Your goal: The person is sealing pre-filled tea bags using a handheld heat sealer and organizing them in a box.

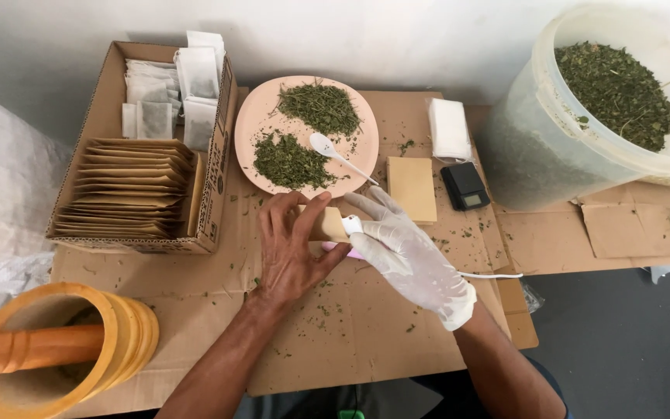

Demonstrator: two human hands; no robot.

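Cardboard [195,287] covers the desk; the bare left hand [292,244] pinches a tan packet [327,225], half hidden, while the gloved right hand [409,252] grips a white-pink tool [352,226], mostly hidden.

I am seeing my left hand [292,248] bare and my right hand [412,260] wearing a white glove, both meeting on a tan paper sachet [326,223] over a pink tool [343,251]. A pale pink plate [261,116] is showing dark green dried herb [292,161] and a white spoon [335,151]. The bucket [537,155] is looking translucent white, the scale [464,186] black, the mortar [110,341] yellow-orange, the cardboard [350,326] brown
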